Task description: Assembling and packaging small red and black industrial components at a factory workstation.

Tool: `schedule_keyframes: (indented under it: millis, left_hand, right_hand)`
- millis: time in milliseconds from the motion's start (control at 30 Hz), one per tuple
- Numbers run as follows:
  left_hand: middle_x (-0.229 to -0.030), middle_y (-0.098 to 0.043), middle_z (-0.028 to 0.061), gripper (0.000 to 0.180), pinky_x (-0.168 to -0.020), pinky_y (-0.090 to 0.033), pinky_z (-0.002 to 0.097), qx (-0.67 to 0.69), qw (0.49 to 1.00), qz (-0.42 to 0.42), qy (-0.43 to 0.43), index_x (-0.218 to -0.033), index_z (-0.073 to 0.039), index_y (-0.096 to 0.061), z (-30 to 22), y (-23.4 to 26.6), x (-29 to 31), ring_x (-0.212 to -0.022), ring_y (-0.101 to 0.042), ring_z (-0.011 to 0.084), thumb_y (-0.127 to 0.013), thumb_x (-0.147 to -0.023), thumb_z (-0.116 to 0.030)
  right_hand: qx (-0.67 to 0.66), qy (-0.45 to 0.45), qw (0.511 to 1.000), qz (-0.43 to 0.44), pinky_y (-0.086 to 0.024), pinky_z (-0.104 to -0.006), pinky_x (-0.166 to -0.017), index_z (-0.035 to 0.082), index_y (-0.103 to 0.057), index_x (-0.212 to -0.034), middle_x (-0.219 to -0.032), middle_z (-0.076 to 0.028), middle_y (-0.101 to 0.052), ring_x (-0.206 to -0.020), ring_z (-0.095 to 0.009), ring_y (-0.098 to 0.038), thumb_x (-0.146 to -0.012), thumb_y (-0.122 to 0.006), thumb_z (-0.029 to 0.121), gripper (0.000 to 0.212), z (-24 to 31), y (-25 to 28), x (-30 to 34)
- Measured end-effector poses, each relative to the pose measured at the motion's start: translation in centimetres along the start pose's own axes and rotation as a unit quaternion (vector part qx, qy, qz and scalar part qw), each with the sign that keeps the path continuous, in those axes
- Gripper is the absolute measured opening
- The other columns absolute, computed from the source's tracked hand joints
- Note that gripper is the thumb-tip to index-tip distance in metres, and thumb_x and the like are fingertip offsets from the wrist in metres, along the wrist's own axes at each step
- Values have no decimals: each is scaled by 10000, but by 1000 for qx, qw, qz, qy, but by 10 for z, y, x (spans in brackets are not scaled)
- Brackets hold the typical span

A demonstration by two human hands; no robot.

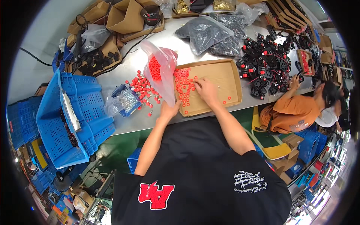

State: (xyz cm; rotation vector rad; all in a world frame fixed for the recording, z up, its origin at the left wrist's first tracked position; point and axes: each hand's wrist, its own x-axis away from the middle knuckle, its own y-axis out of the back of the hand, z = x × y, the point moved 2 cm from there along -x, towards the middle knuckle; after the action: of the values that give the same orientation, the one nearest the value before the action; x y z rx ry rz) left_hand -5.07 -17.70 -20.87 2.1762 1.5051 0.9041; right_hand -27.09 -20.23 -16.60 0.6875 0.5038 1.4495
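A shallow cardboard tray lies on the bench in front of me, with many small red rings spread over its left half. My right hand is over the middle of the tray, its fingers bent and drawn together beside the rings; what is between the fingertips is too small to make out. My left hand is at the tray's near left corner, fingers closed on its edge. Just beyond the left hand, a clear plastic bag of red rings leans open against the tray's left side.
Red-capped parts lie left of the bag, beside a blue bin of small metal pieces. Black parts are heaped to the right; bagged black parts lie behind. Blue crates stand at left. A person in orange sits at right.
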Motion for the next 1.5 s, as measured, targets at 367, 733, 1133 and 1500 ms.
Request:
schedule_keyframes:
  millis: [367,733,1133,1500]
  left_hand:
    - [-863,-651,247,323,-728,-490,470,61,992,64,91,-933,4,-642,2,1,-2,-851,-628,415,-659,-803,-291]
    - [-659,-596,61,262,-557,-496,282,49,998,44,0,-912,16,-516,6,-1,-2,-600,-608,134,-631,-893,-219]
    - [-703,-592,65,251,-571,-512,279,79,995,66,-9,-913,14,-497,10,-3,-3,-626,-602,131,-613,-909,-209]
    - [-742,-579,64,256,-598,-506,284,108,991,65,45,-945,7,-471,9,-7,1,-659,-583,133,-575,-932,-227]
  right_hand:
    - [31,65,990,-118,-489,-437,-753,57,-628,-1027,-942,-160,-605,-878,-348,-600,-845,-608,137,199,-23,27,4]
    - [75,111,990,-42,-513,-378,-632,76,-685,-884,-823,-109,-618,-716,-299,-629,-812,-650,119,91,1,8,37]
    - [69,123,990,25,-503,-403,-639,45,-638,-920,-769,-121,-604,-734,-301,-619,-817,-626,167,160,0,11,38]
    - [74,-89,973,-202,-475,-399,-779,24,-554,-1082,-993,-205,-554,-904,-337,-568,-796,-659,177,341,-10,19,7]
